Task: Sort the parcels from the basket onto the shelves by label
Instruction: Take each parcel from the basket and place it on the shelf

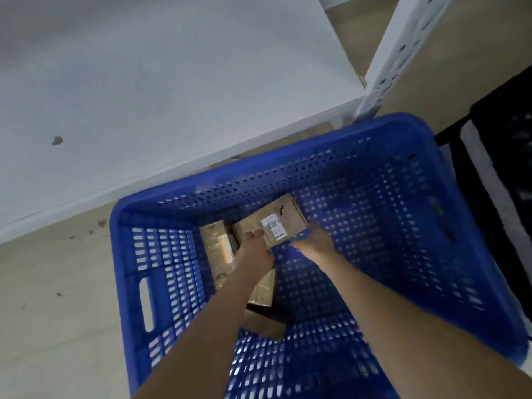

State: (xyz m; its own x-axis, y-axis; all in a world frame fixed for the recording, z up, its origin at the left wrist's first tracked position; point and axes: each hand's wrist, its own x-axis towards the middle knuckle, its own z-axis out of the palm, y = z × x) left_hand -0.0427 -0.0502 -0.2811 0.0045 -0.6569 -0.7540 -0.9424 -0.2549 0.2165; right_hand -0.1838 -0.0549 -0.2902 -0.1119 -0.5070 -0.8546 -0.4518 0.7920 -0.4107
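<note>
In basket, left hand, right hand on one parcel, three more

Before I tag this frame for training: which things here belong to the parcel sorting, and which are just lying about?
Job: blue basket, labelled parcel gripped by left hand, right hand at its edge, taped parcel, white shelf.
Lying about: black crate, floor stains.
</note>
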